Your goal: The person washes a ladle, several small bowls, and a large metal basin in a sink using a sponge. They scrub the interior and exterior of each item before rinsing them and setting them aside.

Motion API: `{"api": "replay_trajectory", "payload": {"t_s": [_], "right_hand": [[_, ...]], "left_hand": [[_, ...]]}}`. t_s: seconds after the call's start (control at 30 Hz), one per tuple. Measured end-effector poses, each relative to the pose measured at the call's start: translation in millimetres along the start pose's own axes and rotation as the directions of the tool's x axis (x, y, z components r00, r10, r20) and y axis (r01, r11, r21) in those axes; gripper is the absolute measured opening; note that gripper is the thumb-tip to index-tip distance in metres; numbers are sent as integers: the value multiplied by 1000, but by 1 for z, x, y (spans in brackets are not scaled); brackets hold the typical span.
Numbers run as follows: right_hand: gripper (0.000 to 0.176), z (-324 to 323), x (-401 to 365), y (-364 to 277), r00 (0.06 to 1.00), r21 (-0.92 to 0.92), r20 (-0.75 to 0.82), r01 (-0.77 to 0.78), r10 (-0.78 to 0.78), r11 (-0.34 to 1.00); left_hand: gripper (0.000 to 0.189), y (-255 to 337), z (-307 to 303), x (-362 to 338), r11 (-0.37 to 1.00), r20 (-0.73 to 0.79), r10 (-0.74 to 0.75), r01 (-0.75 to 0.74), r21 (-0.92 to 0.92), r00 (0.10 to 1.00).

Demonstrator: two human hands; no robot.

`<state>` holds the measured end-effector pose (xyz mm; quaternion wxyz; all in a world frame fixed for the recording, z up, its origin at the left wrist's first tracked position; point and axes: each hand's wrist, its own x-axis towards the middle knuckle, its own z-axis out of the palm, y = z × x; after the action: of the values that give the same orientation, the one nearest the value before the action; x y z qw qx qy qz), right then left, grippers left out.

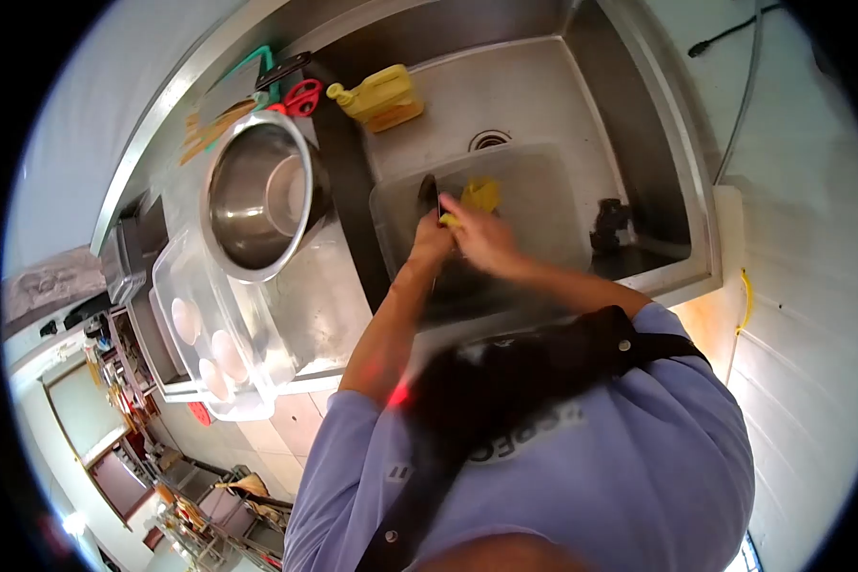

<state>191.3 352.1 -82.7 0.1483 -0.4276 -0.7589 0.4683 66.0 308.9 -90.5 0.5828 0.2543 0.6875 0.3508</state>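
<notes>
My left hand [432,238] is closed around a slim dark utensil [428,191] whose far end sticks up past my fingers; its exact kind is hard to make out. Pressed against it from the right is my right hand [484,240], fingers closed, with a bit of yellow cloth [450,220] showing between the two hands. More yellow material [481,194] lies just beyond my fingers. Both hands are over a translucent plastic tub [553,191] standing in the steel sink. The undersides of my fingers are hidden.
A yellow jug [381,99] stands at the sink's back left, near the drain [490,140]. On the left counter are a steel pot [217,205], red-handled scissors [303,97], a black-handled knife [284,69] and a clear bin [176,267] with round pale items. A dark object [611,225] sits at the sink's right.
</notes>
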Motion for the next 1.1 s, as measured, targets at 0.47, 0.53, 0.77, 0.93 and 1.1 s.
{"api": "replay_trajectory", "payload": {"t_s": [0.47, 0.53, 0.77, 0.93, 1.1], "right_hand": [[25, 14, 34, 225, 976, -746, 16, 158, -219, 647], [25, 10, 17, 227, 957, -726, 209, 289, -200, 624], [28, -29, 44, 160, 901, 247, 48, -429, 431, 869], [34, -30, 1, 65, 950, -93, -288, 96, -119, 991], [28, -31, 36, 88, 977, 365, -161, -70, 137, 929]], "left_hand": [[21, -23, -56, -40, 961, 277, -183, 232, -153, 943], [20, -23, -48, -39, 994, 227, -86, 99, -48, 970], [17, -20, -28, -21, 783, 50, 402, -371, 499, 914], [19, -4, 16, -12, 553, -89, 493, -233, 800, 865], [30, -2, -13, -19, 955, -133, 235, -203, 216, 963]]}}
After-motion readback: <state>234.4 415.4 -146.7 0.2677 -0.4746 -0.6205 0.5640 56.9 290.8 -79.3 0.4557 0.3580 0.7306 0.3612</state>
